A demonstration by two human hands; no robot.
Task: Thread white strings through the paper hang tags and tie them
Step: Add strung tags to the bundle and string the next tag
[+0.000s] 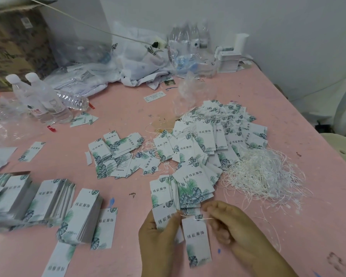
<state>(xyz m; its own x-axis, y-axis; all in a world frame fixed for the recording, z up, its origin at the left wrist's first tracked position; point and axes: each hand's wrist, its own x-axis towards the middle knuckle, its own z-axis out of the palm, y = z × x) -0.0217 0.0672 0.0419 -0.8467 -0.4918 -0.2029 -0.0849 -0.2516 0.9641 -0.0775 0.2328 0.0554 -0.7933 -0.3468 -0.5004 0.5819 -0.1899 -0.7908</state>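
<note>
Stacks of leaf-print hang tags (54, 198) sit lower left. My left hand (160, 234) grips a tag (163, 217) at bottom centre; beside it my right hand (234, 228) pinches a white string (200, 219) taut across the hanging tag (198, 240). Loose strings (264, 172) heap right.

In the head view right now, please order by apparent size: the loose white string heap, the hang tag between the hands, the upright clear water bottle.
1. Loose white string heap.
2. Upright clear plastic water bottle.
3. White leaf-printed paper hang tag between the hands; nearness to the camera enlarges it, so ranks 2 and 3 are unsure.
</note>
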